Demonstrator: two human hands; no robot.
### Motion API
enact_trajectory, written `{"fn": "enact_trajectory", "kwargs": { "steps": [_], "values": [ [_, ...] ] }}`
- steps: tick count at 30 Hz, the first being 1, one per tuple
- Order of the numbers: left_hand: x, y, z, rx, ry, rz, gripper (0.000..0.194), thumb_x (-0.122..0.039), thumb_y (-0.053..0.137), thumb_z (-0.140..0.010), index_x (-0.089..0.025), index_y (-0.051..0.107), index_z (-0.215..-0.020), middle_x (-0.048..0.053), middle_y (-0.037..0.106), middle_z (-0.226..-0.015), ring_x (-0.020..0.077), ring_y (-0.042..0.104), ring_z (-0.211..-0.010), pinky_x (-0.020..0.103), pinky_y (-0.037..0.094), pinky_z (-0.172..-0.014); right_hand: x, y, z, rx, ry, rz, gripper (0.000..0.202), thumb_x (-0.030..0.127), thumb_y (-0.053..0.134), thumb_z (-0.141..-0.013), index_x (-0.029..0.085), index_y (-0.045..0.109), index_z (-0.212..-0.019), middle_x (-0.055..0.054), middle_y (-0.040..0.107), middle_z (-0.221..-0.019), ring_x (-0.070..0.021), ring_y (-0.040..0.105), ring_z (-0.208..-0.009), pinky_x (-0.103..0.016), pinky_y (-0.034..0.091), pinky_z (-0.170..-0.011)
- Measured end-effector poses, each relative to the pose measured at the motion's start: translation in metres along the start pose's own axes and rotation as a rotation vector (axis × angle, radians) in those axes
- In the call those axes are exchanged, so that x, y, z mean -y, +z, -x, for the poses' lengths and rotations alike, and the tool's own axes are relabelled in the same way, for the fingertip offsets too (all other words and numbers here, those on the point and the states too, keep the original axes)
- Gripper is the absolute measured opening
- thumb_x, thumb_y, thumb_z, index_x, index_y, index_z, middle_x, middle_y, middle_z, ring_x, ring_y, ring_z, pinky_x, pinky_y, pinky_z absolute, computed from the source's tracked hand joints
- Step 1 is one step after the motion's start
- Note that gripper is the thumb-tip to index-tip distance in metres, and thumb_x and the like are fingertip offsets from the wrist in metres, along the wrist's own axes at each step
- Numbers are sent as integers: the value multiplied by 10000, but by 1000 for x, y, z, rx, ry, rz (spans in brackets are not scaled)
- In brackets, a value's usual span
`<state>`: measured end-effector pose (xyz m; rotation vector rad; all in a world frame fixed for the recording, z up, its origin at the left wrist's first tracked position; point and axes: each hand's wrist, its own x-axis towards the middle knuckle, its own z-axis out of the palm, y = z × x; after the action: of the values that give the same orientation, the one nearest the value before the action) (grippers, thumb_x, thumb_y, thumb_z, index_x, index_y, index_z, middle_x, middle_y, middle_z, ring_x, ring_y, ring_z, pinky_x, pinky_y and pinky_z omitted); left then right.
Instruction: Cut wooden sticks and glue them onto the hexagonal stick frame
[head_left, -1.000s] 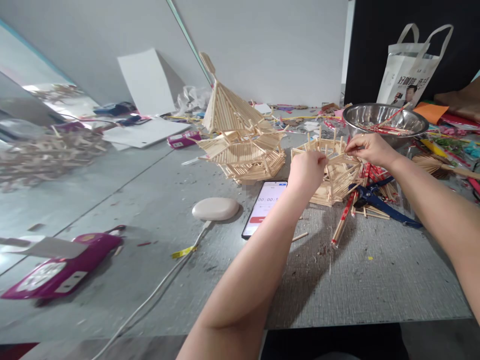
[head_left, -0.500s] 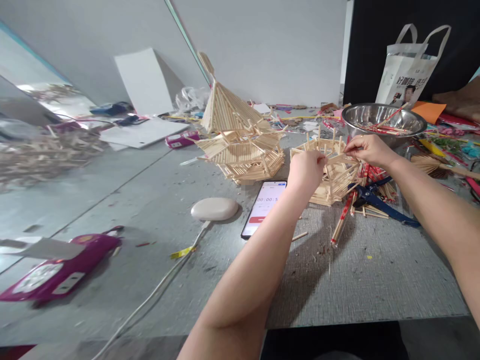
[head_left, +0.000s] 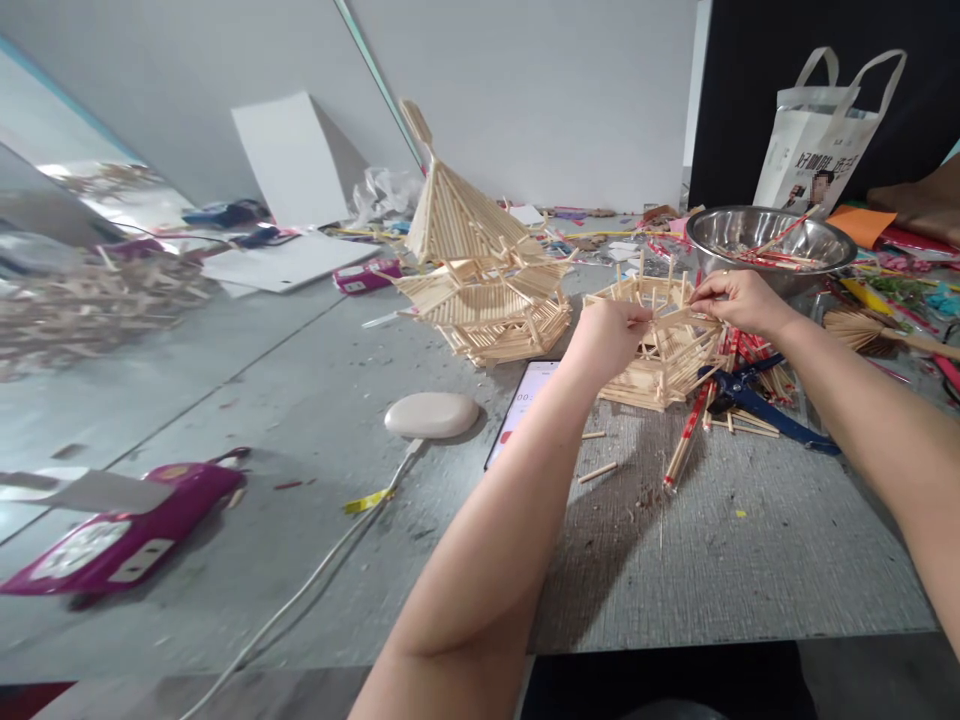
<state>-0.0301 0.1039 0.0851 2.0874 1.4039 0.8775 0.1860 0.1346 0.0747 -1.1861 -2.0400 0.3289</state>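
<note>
My left hand (head_left: 611, 335) is closed in a pinch at the left end of a short, flat wooden strip (head_left: 675, 318). At the strip's other end, the fingers of my right hand (head_left: 739, 298) are pressed together on it. Both hands are over a many-sided frame of pale wooden sticks (head_left: 637, 385), with several upright posts along its far side. My left hand partly covers this frame. Left of it stands a tiered wooden-stick pavilion (head_left: 465, 220) with a pointed roof.
Blue-handled pliers (head_left: 780, 415) lie right of the frame, beside red-wrapped stick bundles (head_left: 686, 440). A steel bowl (head_left: 772, 225) stands behind my right hand. My left forearm partly covers a phone (head_left: 521, 400). A white oval device with a cable (head_left: 431, 415) and purple power strip (head_left: 142, 530) lie left.
My left hand has shifted slightly left and down, its forearm now covering more of the phone. The right hand stays nearly still. The view has moved slightly.
</note>
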Motion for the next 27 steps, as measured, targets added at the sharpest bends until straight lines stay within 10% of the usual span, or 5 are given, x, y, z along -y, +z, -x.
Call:
{"fn": "enact_trajectory", "kwargs": {
  "steps": [12, 27],
  "values": [
    [-3, -2, 2, 13, 48, -91, 263, -247, 491, -728, -132, 713, -811, -37, 432, -403, 106, 426, -456, 226, 355, -504, 1, -2, 0, 38, -47, 41, 128, 237, 621, -695, 189, 721, -759, -32, 683, -792, -156, 615, -742, -305, 475, -745],
    [-8, 6, 0, -91, -22, -204, 219, -240, 534, -755, -170, 723, -841, 54, 688, -742, 167, 591, -701, 260, 432, -689, 5, -3, 1, 41, -40, 82, 168, 263, 599, -709, 180, 720, -792, -38, 679, -813, -163, 614, -759, -304, 464, -756]
  ]
}}
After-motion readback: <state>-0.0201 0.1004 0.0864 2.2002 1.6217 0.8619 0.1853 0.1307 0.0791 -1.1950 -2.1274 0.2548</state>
